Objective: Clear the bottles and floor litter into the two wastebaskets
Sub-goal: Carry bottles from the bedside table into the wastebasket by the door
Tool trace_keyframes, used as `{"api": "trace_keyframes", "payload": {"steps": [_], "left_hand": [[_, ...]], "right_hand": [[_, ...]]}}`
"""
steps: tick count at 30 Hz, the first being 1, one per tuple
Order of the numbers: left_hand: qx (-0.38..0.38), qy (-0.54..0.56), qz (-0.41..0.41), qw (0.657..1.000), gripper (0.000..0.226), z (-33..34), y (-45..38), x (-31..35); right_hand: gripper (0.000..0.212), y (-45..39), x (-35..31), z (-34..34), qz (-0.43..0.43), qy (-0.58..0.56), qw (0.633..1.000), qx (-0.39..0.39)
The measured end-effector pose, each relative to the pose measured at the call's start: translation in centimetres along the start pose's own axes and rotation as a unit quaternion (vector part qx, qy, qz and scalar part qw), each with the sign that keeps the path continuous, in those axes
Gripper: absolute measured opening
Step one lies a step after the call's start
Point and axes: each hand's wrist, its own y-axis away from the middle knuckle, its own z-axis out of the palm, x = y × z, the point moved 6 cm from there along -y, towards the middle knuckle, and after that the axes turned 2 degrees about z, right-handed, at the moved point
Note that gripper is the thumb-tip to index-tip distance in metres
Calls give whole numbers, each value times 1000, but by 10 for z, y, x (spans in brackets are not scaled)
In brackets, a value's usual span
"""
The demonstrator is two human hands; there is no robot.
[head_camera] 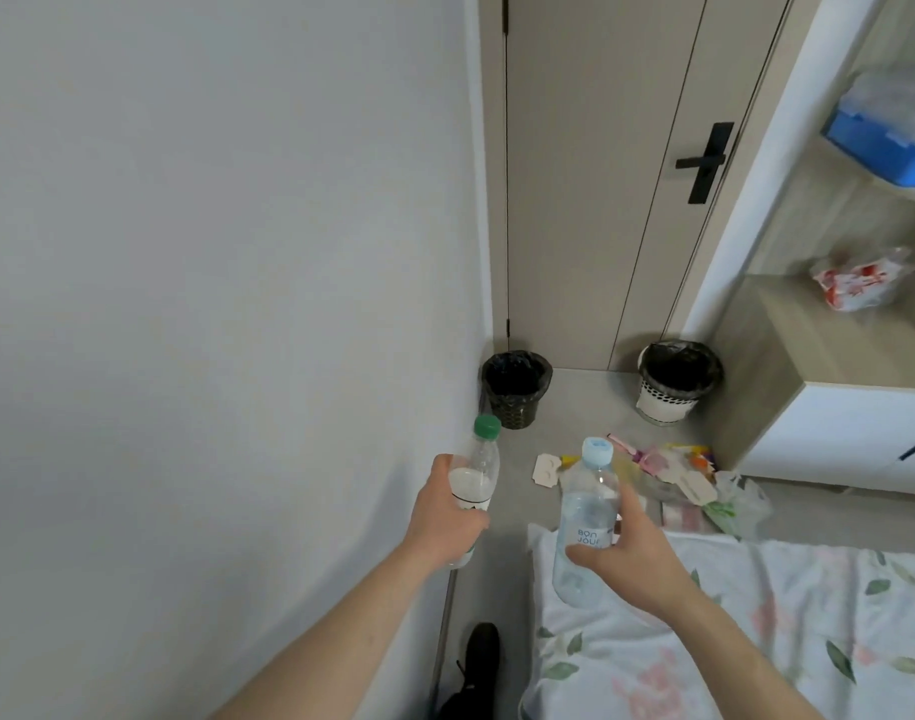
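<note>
- While litter (668,472) strews the grey floor (575,407), two lined wastebaskets (516,389) flank the far door (590,174).
- Left hand (447,517) grasps a green-capped bottle (479,467); right hand (627,556) grasps a blue-capped bottle (588,506) over the floral bed (756,641).

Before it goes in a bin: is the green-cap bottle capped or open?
Capped. The green cap sits on the neck of the bottle, held in the left hand. How tightly it is screwed, cannot tell.

Two wastebaskets on the floor at twelve o'clock: dark wastebasket (516,389) in the wall corner at eleven, pale wastebasket (676,383) at one, beside the cabinet (855,439). Door (601,174) behind both. Litter pile (668,475) before them, between baskets and bed (731,641). Bed at five o'clock, wall (211,252) at nine.
</note>
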Motion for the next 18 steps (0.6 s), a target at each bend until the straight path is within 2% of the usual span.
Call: {"api": "trace_keyframes", "payload": {"steps": [3,11,18], "left_hand": [[2,-3,1,1000,62,6,-55,14],[-15,-5,-12,1000,59,9,-221,57],[-7,13,-24,1000,56,8,-295,93]], "right_hand": [[79,-49,-4,-4,16,1,1000,4],[80,-199,-39,-22,62,24,997,39],[68,-273,-69,-51,74,52,994,55]]}}
